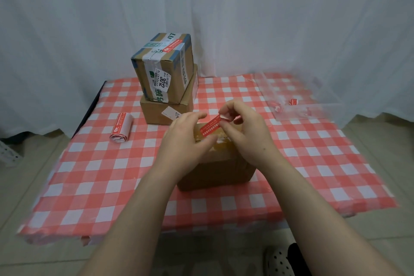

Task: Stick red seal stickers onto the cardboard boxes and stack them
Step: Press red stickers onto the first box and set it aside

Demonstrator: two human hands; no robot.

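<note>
Red seal sticker (pixel 211 125), a narrow strip with white print, is held slantwise just above the top of the near cardboard box (pixel 215 170), which sits at the middle of the worktop (pixel 89 175).

The right hand (pixel 246 132) pinches the sticker's upper end, its fingers (pixel 226 107) curled over the strip and the thumb beneath. The left hand (pixel 186 134) lies on the box top. Its forefinger is stretched forward and its thumb spread out below the sticker's lower end, holding nothing. Whether it touches the strip cannot be told. The sticker's lower end is down near the glossy tape along the box's top seam, but it is not clear whether it already touches the surface.

Behind and to the left, two more boxes stand stacked. The taped upper box (pixel 163 67) rests a little askew on the plain lower box (pixel 165 112). It has a white label on its front and a second red seal (pixel 172 46) across its top. A roll of stickers (pixel 121 127) lies well to the left of the hands.

At the far right a clear plastic sheet (pixel 298 96) lies flat with a few red scraps (pixel 292 101) on it. A red-and-white checked cloth covers the worktop and a white curtain (pixel 268 18) hangs behind. A white perforated shoe (pixel 277 260) shows on the tiled floor at the bottom edge.
</note>
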